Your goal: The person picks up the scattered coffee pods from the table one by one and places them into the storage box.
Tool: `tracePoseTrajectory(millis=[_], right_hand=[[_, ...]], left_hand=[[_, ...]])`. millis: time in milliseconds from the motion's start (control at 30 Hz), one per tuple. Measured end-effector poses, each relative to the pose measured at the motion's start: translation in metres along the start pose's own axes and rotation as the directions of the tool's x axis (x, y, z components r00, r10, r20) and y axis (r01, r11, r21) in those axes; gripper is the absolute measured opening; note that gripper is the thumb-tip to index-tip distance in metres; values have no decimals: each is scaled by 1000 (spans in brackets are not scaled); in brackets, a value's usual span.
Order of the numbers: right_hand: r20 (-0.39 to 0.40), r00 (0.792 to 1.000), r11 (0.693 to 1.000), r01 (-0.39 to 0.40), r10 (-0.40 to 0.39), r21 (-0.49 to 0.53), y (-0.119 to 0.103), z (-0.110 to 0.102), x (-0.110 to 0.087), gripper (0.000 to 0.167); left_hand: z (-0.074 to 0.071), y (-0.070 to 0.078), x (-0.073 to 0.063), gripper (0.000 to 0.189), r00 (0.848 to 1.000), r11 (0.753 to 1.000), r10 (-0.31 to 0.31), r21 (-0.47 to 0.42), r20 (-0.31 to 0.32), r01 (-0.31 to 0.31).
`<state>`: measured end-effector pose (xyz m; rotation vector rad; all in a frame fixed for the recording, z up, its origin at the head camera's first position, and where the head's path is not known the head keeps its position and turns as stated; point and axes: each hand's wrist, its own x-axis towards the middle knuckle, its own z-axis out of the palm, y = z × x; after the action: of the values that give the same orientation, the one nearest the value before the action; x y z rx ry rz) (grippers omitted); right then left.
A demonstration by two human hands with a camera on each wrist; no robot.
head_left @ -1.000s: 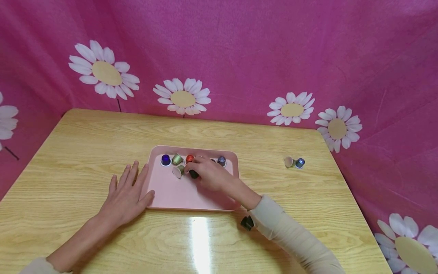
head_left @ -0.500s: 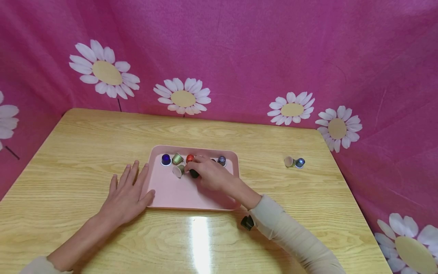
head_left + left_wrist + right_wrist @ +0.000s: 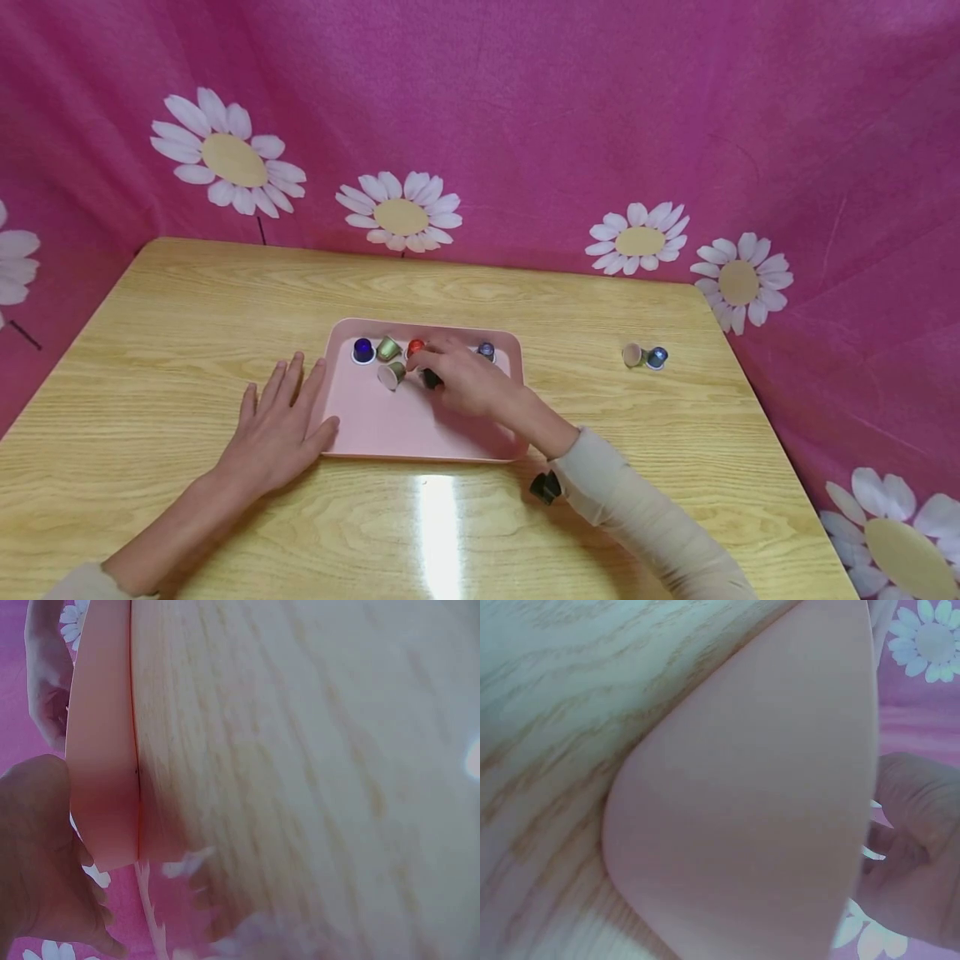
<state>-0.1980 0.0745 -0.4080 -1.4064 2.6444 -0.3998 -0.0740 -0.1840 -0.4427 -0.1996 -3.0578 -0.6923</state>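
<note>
In the head view several coffee capsules stand or lie on a pink tray [image 3: 360, 425]. My right hand [image 3: 468, 379] reaches over the tray with curled fingers, holding a dark coffee capsule [image 3: 432, 379] partly hidden under it. Just beyond the fingertips is a red capsule [image 3: 416, 346]. Left of them are a purple capsule [image 3: 363, 350], a green capsule [image 3: 388, 347] and a tipped green capsule [image 3: 391, 376]. A blue-grey capsule [image 3: 486, 351] stands behind the hand. My left hand [image 3: 277, 433] lies with spread fingers at the tray's left edge, thumb on the rim.
Two capsules, one pale-lidded [image 3: 632, 355] and one blue [image 3: 657, 358], sit on the wooden table [image 3: 637, 417] at the right. Dark capsules [image 3: 545, 487] lie against my right sleeve. A pink flowered curtain [image 3: 510, 125] hangs behind the table.
My right hand has shifted slightly right, and the dark capsule beneath it has moved along. The dark capsules by the sleeve have shifted a little right. My left hand stays put.
</note>
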Motion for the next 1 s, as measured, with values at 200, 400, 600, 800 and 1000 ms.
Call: tracePoseTrajectory(millis=[200,400,600,800,1000], right_hand=[[-20,1000,1000,2,-2,-11,5,-7,-5,41],[-68,998,1000,8,-8,5,12,-15,-12,46],[-89,989,993,-112,116,43,21,-28,-28,42],[-149,971,979,-168,185,117,36,-40,-44,37],[-234,946,971,-201,226,126,53,-48,-62,39]], left_hand=[[0,-1,0,78,1000,1000,4,4,-2,-4],[0,0,0,78,1000,1000,1,4,-2,-1],[0,1,0,78,1000,1000,-1,5,0,1],[0,0,0,78,1000,1000,0,7,-2,0],[0,0,0,78,1000,1000,0,11,-2,0]])
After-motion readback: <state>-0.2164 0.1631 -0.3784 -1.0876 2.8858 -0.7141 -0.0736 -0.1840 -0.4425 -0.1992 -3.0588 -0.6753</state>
